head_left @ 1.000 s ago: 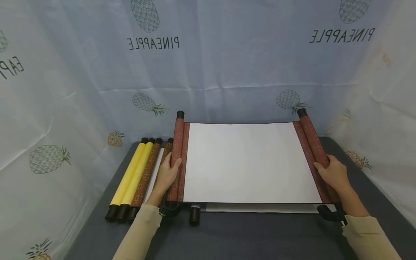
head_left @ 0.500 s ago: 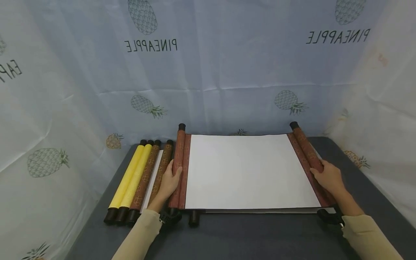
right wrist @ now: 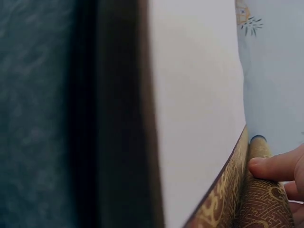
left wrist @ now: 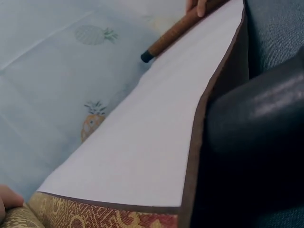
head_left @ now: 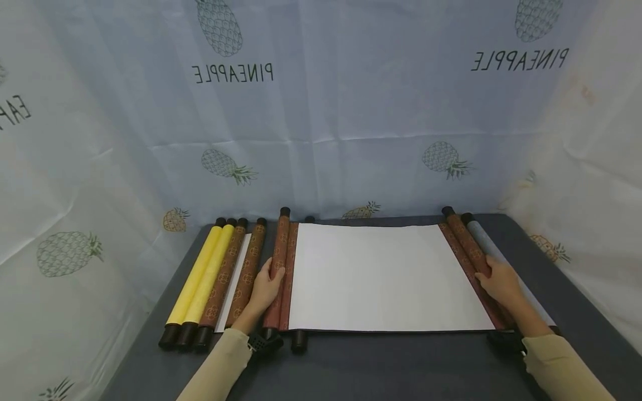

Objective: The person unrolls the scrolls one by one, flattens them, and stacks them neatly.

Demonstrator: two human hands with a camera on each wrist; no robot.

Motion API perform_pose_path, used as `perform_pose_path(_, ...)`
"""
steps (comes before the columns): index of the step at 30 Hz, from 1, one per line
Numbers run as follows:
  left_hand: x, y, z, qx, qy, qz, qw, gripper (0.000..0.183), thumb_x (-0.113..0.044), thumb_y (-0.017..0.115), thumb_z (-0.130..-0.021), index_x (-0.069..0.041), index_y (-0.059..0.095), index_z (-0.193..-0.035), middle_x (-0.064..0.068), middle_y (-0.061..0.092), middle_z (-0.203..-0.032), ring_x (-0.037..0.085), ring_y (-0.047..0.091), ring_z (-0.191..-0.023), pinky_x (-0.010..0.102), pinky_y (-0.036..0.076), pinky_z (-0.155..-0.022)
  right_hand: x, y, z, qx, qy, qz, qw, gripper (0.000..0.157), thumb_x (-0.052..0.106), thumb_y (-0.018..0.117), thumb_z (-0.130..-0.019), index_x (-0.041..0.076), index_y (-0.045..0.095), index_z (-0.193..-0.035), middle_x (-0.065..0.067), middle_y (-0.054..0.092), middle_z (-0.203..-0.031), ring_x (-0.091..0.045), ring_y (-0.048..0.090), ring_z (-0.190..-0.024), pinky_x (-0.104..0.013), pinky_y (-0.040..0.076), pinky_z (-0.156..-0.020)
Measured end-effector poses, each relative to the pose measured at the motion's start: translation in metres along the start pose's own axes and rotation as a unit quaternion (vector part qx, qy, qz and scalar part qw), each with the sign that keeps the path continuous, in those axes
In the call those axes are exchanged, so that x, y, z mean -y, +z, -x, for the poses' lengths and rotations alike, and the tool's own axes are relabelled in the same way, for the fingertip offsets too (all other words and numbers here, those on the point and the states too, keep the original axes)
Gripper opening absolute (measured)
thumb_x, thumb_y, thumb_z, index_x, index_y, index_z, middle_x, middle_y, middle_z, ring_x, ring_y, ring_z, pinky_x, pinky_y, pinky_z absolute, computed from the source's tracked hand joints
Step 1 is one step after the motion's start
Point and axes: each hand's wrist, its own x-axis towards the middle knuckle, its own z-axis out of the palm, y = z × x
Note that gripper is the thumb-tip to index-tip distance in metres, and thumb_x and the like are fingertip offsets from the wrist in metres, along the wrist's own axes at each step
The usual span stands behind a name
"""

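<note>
A hanging scroll with blank white paper [head_left: 386,278] is spread out between my two hands. My left hand [head_left: 264,287] grips its left reddish-brown patterned roller [head_left: 282,242], thumb on the inner side. On the opposite side my right hand [head_left: 500,283] holds the right roller [head_left: 458,229], and the right wrist view shows the thumb [right wrist: 273,166] lying across the brocade. Beneath the sheet lies another scroll, mostly hidden; its grey roller [head_left: 484,239] shows beyond my right hand, and a black end knob [head_left: 299,341] pokes out at the lower left. Whether the upper scroll touches it, I cannot tell.
Left of my left hand, two yellow rolled scrolls [head_left: 210,273] lie beside a brown patterned roller [head_left: 224,273] and another brown roller [head_left: 248,270], with a white strip between them. All rest on a dark grey table [head_left: 381,367]. A pineapple-print curtain [head_left: 351,111] hangs behind.
Both hands have lowered the spread scroll toward the table, so its far edge sits lower. The lower scroll's front strip is now covered, and its grey roller has come into sight on the right.
</note>
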Motion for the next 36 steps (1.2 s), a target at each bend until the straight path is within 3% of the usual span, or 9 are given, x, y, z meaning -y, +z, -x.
perform_pose_path(7,0.003,0.002,-0.003,0.025,-0.016,0.019,0.9994,0.06,-0.013,0.047,-0.1,0.017,0.02,-0.145,0.04,0.028,-0.148,0.053,0.029,-0.139,0.06,0.03,-0.113,-0.005,0.004,0.002,0.008,0.013,0.001,1.0,0.058,-0.001,0.063,-0.079,-0.031,0.04,-0.123,-0.053,0.045,-0.117,-0.066,0.048,-0.105,-0.067,0.044,-0.083)
perform_pose_path(14,-0.003,-0.004,-0.006,0.091,-0.042,0.036,0.9944,0.066,-0.013,0.045,-0.1,0.016,0.011,-0.148,0.038,0.015,-0.154,0.051,0.016,-0.144,0.06,0.022,-0.117,-0.008,0.0,0.001,0.043,0.048,0.008,0.998,0.06,0.003,0.059,-0.084,-0.029,0.035,-0.128,-0.052,0.04,-0.123,-0.066,0.043,-0.111,-0.069,0.042,-0.088)
perform_pose_path(19,-0.009,-0.014,-0.007,0.126,-0.052,0.067,0.9884,0.066,-0.01,0.045,-0.1,0.014,0.009,-0.149,0.036,0.018,-0.154,0.048,0.025,-0.143,0.057,0.032,-0.113,-0.009,-0.002,0.003,0.048,0.056,-0.004,0.997,0.06,0.003,0.058,-0.084,-0.03,0.035,-0.129,-0.052,0.038,-0.124,-0.066,0.042,-0.112,-0.069,0.042,-0.088)
perform_pose_path(22,-0.017,-0.019,-0.007,0.132,-0.046,0.073,0.9874,0.065,-0.01,0.047,-0.1,0.013,0.012,-0.149,0.035,0.024,-0.153,0.047,0.033,-0.14,0.055,0.039,-0.109,-0.01,-0.005,0.003,0.055,0.064,-0.004,0.996,0.061,0.004,0.058,-0.086,-0.029,0.033,-0.13,-0.052,0.037,-0.125,-0.066,0.041,-0.112,-0.068,0.042,-0.088)
perform_pose_path(26,-0.024,-0.02,-0.007,0.138,-0.04,0.069,0.9873,0.065,-0.011,0.047,-0.1,0.013,0.013,-0.149,0.036,0.024,-0.152,0.046,0.034,-0.139,0.054,0.041,-0.108,-0.012,-0.007,0.002,0.059,0.064,0.003,0.996,0.061,0.004,0.058,-0.086,-0.03,0.032,-0.13,-0.052,0.038,-0.124,-0.066,0.042,-0.112,-0.068,0.042,-0.087)
perform_pose_path(32,-0.016,-0.015,-0.009,0.125,-0.06,0.031,0.9899,0.064,-0.013,0.049,-0.1,0.014,0.017,-0.148,0.036,0.025,-0.152,0.047,0.031,-0.141,0.056,0.037,-0.11,-0.015,0.002,0.002,0.03,0.027,-0.005,0.999,0.058,-0.001,0.06,-0.082,-0.032,0.037,-0.125,-0.053,0.042,-0.12,-0.066,0.045,-0.108,-0.068,0.042,-0.087)
perform_pose_path(36,-0.01,-0.012,-0.01,0.124,-0.071,0.026,0.9895,0.062,-0.012,0.049,-0.1,0.015,0.019,-0.147,0.036,0.025,-0.152,0.048,0.028,-0.142,0.056,0.034,-0.112,-0.016,0.004,0.002,0.035,0.022,-0.006,0.999,0.057,-0.001,0.061,-0.082,-0.032,0.038,-0.124,-0.053,0.043,-0.118,-0.066,0.046,-0.107,-0.067,0.043,-0.086)
